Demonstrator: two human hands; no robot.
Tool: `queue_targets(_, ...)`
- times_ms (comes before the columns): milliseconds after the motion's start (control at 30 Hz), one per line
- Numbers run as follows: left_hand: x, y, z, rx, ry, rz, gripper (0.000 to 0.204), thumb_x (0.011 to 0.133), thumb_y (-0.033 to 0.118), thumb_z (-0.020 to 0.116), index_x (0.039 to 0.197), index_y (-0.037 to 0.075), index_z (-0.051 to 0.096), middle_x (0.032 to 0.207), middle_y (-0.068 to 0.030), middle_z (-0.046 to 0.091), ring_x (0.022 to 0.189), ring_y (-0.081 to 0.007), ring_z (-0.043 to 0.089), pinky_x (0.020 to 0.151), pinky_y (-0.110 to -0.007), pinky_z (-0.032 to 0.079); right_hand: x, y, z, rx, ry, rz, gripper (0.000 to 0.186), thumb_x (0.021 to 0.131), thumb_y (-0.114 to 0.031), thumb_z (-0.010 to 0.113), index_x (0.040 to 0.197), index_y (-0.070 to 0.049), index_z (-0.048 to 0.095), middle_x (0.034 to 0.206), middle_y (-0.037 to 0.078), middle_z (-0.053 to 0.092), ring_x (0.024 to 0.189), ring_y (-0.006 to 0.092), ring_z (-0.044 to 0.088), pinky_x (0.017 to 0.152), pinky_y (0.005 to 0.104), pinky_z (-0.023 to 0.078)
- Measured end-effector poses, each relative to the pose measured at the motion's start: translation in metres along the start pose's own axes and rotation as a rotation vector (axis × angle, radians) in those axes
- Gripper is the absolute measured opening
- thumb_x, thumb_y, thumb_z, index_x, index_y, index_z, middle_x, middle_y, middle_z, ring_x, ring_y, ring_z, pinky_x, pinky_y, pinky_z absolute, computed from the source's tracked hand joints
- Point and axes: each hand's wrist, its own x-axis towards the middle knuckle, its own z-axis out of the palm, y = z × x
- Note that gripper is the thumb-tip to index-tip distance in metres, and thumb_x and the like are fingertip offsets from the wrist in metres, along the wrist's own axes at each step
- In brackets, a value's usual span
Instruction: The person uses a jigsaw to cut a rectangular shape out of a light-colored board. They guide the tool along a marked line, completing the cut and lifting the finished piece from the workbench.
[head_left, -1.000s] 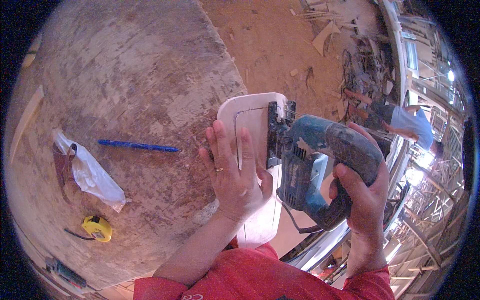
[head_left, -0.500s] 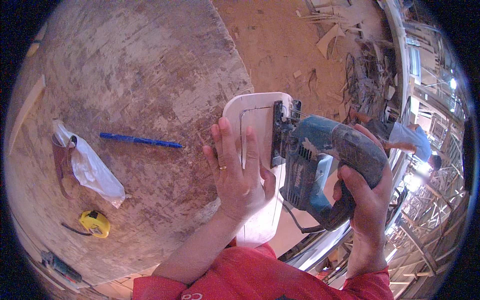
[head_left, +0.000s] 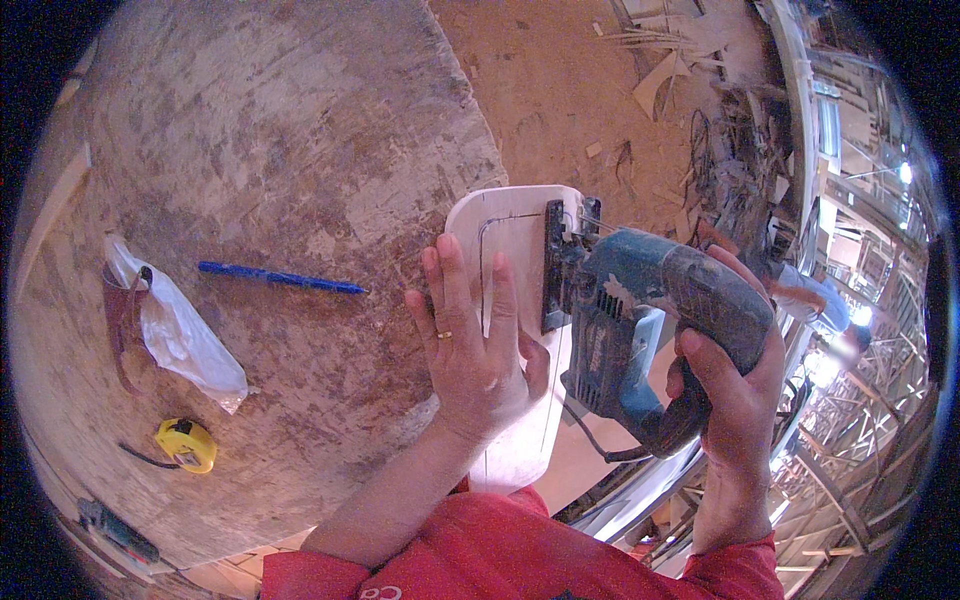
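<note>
The left hand and right hand are at the edge of a worn wooden table, the left open and flat on a pale, round-cornered board, the right gripping a teal jigsaw at the board's right side. Farther left lie a white plastic bag, yellow tape measure and slim blue pen.

Right of centre, the jigsaw is showing scuffed, matt plastic and a dark metal base plate. At centre, the board is looking smooth, and 1 metal ring is glinting. At upper left, the wooden tabletop is looking rough. At left, the crinkled plastic bag is shining; at bottom centre, the shirt is looking like matt cloth.
</note>
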Motion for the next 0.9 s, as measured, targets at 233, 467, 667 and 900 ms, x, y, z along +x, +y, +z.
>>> queue_targets(233, -0.0013, -0.0027, -0.0005, 0.005, -0.002, -0.007, 0.094, 0.085, 0.020, 0.067, 0.172, 0.001, 0.037, 0.178, -0.0406, 0.019, 0.168, -0.0568, 0.015, 0.133, -0.069, 0.000, 0.0011, -0.0031, 0.0000, 0.035, -0.033, 0.024, 0.072, 0.088, -0.002, 0.078, 0.156, -0.001, 0.055, 0.109, 0.009, 0.075, 0.064, 0.0135, 0.067, 0.056, 0.0273, 0.055)
queue_targets(467, -0.0027, -0.0054, -0.0007, 0.007, -0.004, 0.007, 0.095, 0.084, 0.019, 0.068, 0.173, 0.002, 0.036, 0.178, -0.0404, 0.019, 0.168, -0.0575, 0.015, 0.133, -0.069, 0.000, 0.0021, -0.0020, 0.0006, 0.084, -0.043, 0.030, 0.070, 0.088, 0.001, 0.078, 0.154, -0.002, 0.057, 0.112, 0.010, 0.076, 0.066, 0.0142, 0.068, 0.058, 0.0283, 0.055)
queue_targets(667, -0.0016, -0.0030, -0.0024, 0.012, -0.012, -0.006, 0.096, 0.084, 0.017, 0.068, 0.173, 0.002, 0.035, 0.178, -0.0397, 0.019, 0.168, -0.0560, 0.016, 0.134, -0.067, 0.001, 0.0043, -0.0043, -0.0011, 0.059, -0.072, 0.021, 0.070, 0.088, 0.001, 0.078, 0.155, -0.001, 0.057, 0.112, 0.009, 0.077, 0.066, 0.0137, 0.068, 0.057, 0.0281, 0.055)
queue_targets(900, -0.0008, -0.0039, -0.0022, 0.015, -0.002, -0.010, 0.097, 0.083, 0.018, 0.068, 0.173, 0.003, 0.036, 0.179, -0.0392, 0.019, 0.169, -0.0548, 0.015, 0.134, -0.067, 0.001, 0.0084, -0.0007, -0.0049, 0.053, -0.098, -0.011, 0.071, 0.088, 0.001, 0.077, 0.156, -0.002, 0.056, 0.114, 0.009, 0.077, 0.069, 0.0130, 0.069, 0.057, 0.0276, 0.055)
